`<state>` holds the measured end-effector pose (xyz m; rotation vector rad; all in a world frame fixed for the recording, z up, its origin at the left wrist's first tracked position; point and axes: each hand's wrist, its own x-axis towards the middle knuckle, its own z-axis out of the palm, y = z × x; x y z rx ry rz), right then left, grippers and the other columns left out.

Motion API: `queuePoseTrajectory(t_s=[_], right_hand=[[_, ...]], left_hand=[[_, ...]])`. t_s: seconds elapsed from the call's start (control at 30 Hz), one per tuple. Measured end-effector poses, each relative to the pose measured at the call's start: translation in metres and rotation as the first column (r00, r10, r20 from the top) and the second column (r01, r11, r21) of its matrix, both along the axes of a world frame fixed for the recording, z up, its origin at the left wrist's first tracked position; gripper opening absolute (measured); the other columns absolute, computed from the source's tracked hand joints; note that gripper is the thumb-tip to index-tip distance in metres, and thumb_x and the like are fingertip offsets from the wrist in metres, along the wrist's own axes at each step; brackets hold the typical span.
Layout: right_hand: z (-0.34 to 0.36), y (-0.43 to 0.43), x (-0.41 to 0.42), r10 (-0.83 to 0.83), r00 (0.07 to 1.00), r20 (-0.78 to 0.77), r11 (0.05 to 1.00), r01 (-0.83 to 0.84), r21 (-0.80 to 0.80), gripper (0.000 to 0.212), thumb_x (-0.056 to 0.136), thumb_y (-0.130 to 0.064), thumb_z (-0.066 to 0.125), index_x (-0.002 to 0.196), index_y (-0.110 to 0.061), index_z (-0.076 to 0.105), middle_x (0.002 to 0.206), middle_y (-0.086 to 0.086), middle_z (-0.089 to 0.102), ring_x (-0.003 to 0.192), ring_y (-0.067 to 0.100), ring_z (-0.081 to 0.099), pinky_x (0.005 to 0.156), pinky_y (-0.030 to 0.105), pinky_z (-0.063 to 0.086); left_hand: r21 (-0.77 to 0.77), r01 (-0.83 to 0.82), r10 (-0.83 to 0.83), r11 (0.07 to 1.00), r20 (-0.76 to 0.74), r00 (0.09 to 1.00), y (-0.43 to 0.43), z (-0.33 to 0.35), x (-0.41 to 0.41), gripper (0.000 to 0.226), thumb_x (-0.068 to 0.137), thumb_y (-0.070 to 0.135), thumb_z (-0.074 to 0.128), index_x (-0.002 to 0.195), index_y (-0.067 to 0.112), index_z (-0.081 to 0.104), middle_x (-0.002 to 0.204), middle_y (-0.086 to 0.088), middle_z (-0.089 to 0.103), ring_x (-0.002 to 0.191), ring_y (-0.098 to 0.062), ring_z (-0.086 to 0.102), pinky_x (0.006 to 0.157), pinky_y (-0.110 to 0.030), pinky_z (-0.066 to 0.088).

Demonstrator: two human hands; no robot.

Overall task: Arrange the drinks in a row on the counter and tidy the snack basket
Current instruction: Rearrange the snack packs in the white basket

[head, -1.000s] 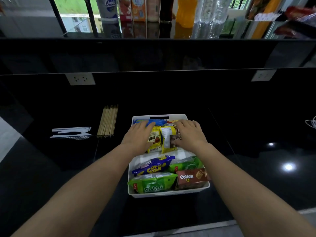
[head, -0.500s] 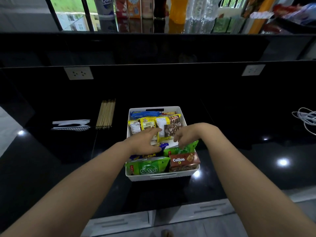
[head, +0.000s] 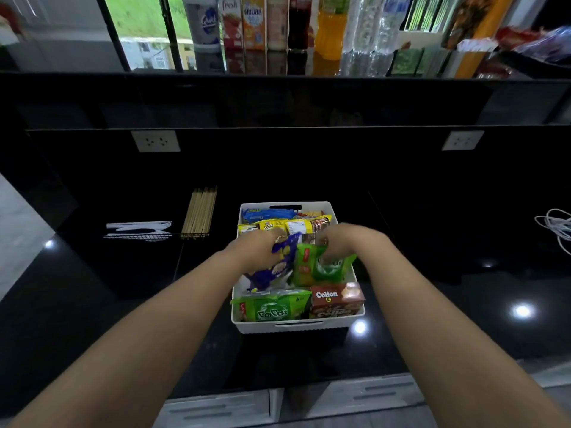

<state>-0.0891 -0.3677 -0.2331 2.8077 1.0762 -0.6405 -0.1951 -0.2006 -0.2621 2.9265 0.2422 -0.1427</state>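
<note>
A white snack basket (head: 352,274) stands on the black counter in front of me, full of packets. My left hand (head: 258,244) grips the top of a blue snack bag (head: 276,268) and holds it upright in the basket's middle. My right hand (head: 343,240) grips the top of a green snack bag (head: 321,268) beside it. Yellow packets (head: 278,225) stand in the back row. A second green bag (head: 273,308) and a brown Collon box (head: 336,299) fill the front row. Drinks (head: 279,23) stand in a row on the upper ledge.
A bundle of wooden chopsticks (head: 199,213) and white plastic cutlery (head: 137,230) lie left of the basket. A white cable (head: 556,227) coils at the right edge. Two wall sockets (head: 155,141) sit on the black backsplash. Snack bags (head: 531,41) lie at the ledge's right end.
Both hands came back from the yellow packets in the rear row to the middle row. The blue and green bags, lying flat before, are now lifted upright in my hands.
</note>
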Motion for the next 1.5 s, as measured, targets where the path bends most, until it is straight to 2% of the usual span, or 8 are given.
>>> queuePoseTrajectory(t_s=[0.23, 0.4, 0.53, 0.63, 0.73, 1.07, 1.23, 1.5], right_hand=[[0.041, 0.014, 0.025, -0.209, 0.967, 0.144, 0.965, 0.18, 0.192, 0.029, 0.084, -0.04, 0.064, 0.094, -0.015, 0.054, 0.106, 0.011, 0.065, 0.086, 0.027, 0.06, 0.071, 0.03, 0.05], [0.031, 0.013, 0.028, -0.483, 0.875, -0.025, 0.844, 0.473, 0.253, 0.05, 0.082, -0.037, 0.064, 0.115, -0.004, 0.047, 0.08, 0.015, 0.068, 0.067, 0.028, 0.069, 0.072, 0.043, 0.06], [0.02, 0.015, 0.03, -0.525, 0.843, -0.121, 0.814, 0.538, 0.216, 0.063, 0.087, -0.027, 0.058, 0.138, -0.012, 0.023, 0.074, 0.017, 0.07, 0.064, 0.029, 0.071, 0.078, 0.048, 0.058], [0.018, 0.015, 0.031, -0.473, 0.874, -0.112, 0.856, 0.486, 0.175, 0.028, 0.09, -0.023, 0.048, 0.111, -0.006, 0.053, 0.064, 0.015, 0.07, 0.056, 0.027, 0.071, 0.077, 0.045, 0.058], [0.017, 0.017, 0.028, -0.466, 0.875, -0.129, 0.876, 0.477, 0.072, 0.04, 0.094, -0.03, 0.04, 0.078, -0.004, 0.066, 0.055, 0.012, 0.069, 0.052, 0.022, 0.07, 0.07, 0.032, 0.056], [-0.025, 0.015, 0.034, -0.502, 0.836, -0.22, 0.85, 0.525, 0.054, 0.078, 0.088, -0.071, 0.039, 0.106, 0.003, 0.056, 0.074, 0.006, 0.073, 0.05, 0.023, 0.065, 0.063, 0.032, 0.052], [-0.028, 0.008, 0.036, -0.392, 0.894, -0.215, 0.888, 0.429, 0.163, 0.082, 0.071, -0.079, 0.056, 0.103, -0.004, 0.062, 0.083, 0.001, 0.07, 0.055, 0.018, 0.067, 0.042, 0.021, 0.043], [-0.043, 0.012, 0.04, -0.155, 0.979, 0.133, 0.985, 0.142, 0.099, 0.07, 0.07, -0.048, 0.079, 0.132, -0.031, 0.05, 0.135, 0.004, 0.047, 0.114, 0.025, 0.052, 0.088, 0.038, 0.051]], left_hand=[[-0.159, -0.211, 0.253, 0.965, 0.329, 0.91, 0.029, 0.026, 0.013, 0.085, 0.087, 0.028, 0.055, 0.146, 0.045, -0.003, 0.066, 0.0, 0.058, 0.057, -0.024, 0.056, 0.055, -0.035, 0.047], [-0.115, -0.242, 0.256, 0.963, 0.134, 0.957, 0.031, 0.026, 0.01, 0.033, 0.091, 0.025, 0.043, 0.12, 0.037, 0.054, 0.108, -0.01, 0.065, 0.068, -0.024, 0.054, 0.06, -0.03, 0.049], [-0.138, -0.255, 0.256, 0.957, -0.015, 0.967, 0.021, 0.031, 0.013, 0.027, 0.092, 0.023, 0.042, 0.106, 0.024, 0.065, 0.099, -0.007, 0.069, 0.063, -0.022, 0.062, 0.069, -0.03, 0.057], [-0.227, -0.34, 0.304, 0.913, -0.179, 0.936, 0.016, 0.033, 0.016, 0.028, 0.093, 0.026, 0.046, 0.096, 0.008, 0.066, 0.076, -0.011, 0.074, 0.059, -0.025, 0.071, 0.065, -0.034, 0.061], [-0.352, -0.419, 0.312, 0.837, -0.322, 0.894, 0.01, 0.033, 0.019, 0.045, 0.097, 0.036, 0.048, 0.084, -0.004, 0.062, 0.073, -0.019, 0.073, 0.065, -0.032, 0.072, 0.067, -0.043, 0.061], [-0.532, -0.621, 0.434, 0.576, -0.445, 0.783, 0.018, 0.006, 0.03, 0.072, 0.098, 0.047, 0.043, 0.142, -0.007, 0.025, 0.099, -0.026, 0.07, 0.081, -0.038, 0.07, 0.08, -0.049, 0.057], [-0.159, -0.432, 0.399, 0.888, -0.203, 0.894, 0.029, -0.001, 0.032, 0.045, 0.092, 0.051, 0.053, 0.091, 0.007, 0.06, 0.065, -0.001, 0.06, 0.062, -0.02, 0.063, 0.052, -0.024, 0.047], [0.282, 0.033, -0.02, 0.959, -0.05, 0.999, 0.029, -0.021, 0.033, 0.084, 0.081, 0.058, 0.063, 0.149, 0.028, 0.023, 0.153, -0.01, 0.02, 0.142, -0.028, 0.018, 0.112, -0.041, 0.022]])
